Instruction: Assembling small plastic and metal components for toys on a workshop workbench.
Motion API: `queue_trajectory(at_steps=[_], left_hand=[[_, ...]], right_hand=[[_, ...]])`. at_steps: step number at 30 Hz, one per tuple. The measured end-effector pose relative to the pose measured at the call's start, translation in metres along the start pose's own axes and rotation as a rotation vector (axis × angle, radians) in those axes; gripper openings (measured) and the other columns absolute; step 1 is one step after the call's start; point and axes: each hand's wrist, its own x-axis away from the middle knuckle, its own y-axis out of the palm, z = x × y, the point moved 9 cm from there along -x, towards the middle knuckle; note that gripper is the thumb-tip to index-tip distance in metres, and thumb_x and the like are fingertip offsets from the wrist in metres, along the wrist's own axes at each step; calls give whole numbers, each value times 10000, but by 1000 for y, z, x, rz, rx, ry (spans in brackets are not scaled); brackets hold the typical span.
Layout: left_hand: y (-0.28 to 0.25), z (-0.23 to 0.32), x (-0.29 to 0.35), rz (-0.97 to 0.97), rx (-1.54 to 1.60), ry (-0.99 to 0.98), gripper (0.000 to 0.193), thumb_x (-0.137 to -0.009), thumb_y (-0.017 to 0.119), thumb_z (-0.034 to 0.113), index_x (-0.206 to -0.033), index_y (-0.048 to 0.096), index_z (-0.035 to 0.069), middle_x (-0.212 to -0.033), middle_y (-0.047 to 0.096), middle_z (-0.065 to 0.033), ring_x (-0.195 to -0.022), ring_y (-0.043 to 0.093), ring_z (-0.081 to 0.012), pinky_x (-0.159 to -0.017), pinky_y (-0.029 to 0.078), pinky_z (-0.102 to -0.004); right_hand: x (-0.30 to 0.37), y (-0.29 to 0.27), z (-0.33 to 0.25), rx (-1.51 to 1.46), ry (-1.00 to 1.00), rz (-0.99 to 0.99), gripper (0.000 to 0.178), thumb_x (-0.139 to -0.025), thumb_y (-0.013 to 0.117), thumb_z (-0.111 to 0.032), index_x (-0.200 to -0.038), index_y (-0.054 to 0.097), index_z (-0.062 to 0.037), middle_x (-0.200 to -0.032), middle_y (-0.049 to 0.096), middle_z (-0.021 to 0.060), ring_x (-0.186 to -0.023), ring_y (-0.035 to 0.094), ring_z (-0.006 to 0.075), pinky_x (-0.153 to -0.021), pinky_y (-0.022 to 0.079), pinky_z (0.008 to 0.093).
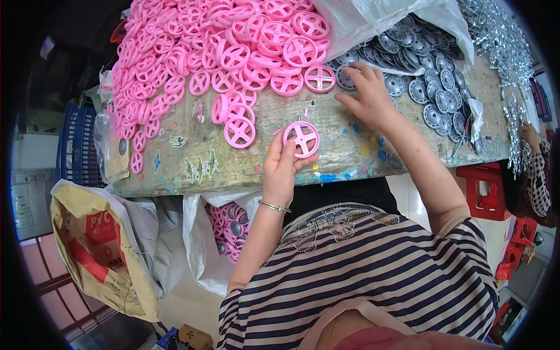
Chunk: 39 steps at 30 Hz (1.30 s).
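Note:
My left hand (280,172) grips a pink plastic wheel (302,139) with a cross of spokes by its lower left rim, just above the table's near edge. My right hand (373,99) is stretched forward with thumb and fingers apart. Its fingertips are over a grey disc (345,77) at the near edge of a heap of grey hubcap-like discs (446,100); whether they touch it I cannot tell. To the left spreads a large heap of pink wheels (233,55). A few of these wheels (240,132) lie nearer to my left hand.
White plastic sheeting (402,11) partly covers the grey discs. The worn table (198,146) carries small coloured scraps. Below it stand a white bag (195,251) of pink pieces and a paper sack (105,262). Silver tinsel (496,44) and another person's checked sleeve (541,181) are at right.

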Motion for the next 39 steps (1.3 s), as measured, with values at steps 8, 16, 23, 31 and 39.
queue_trajectory(at_steps=[8, 16, 23, 31, 39], left_hand=[[-5, -5, -3, -19, 82, -27, 345, -1003, 391, 140, -1310, 387, -18, -1202, 548, -157, -1055, 609, -273, -840, 565, -396], [-4, -3, -2, -32, 76, -3, 365, -994, 422, 126, -1327, 365, -13, -1202, 540, -138, -1032, 608, -235, -856, 560, -383], [4, 0, 1, -70, 58, 13, 355, -984, 433, 93, -1319, 414, -22, -1203, 534, -134, -1044, 597, -226, -867, 560, -378], [0, -1, 1, -64, 56, 32, 326, -993, 390, 84, -1292, 440, -35, -1203, 530, -136, -1021, 606, -225, -831, 580, -362], [-90, 44, 74, 481, -409, 319, 346, -994, 436, 171, -1264, 470, -43, -1138, 572, -108, -921, 618, -183, -680, 555, -280]], right_hand=[[-11, 21, 46, -20, 192, -181, 292, -842, 624, -132, -1102, 580, -6, -1056, 602, 157, -884, 581, 295, -814, 466, 348], [31, 33, -66, -565, 172, -372, 402, -808, 674, -81, -1203, 601, -81, -903, 612, 76, -828, 580, 176, -723, 457, 284], [47, 64, -47, -856, 472, -375, 362, -795, 695, -82, -1144, 618, -22, -882, 612, 78, -754, 568, 144, -692, 472, 277], [46, 63, -64, -652, 468, -507, 252, -814, 681, -152, -1011, 635, -2, -892, 628, 107, -784, 595, 173, -703, 487, 307], [8, 34, -22, -474, 253, -186, 299, -855, 655, -189, -1101, 605, -25, -967, 604, 91, -938, 565, 228, -815, 457, 311]])
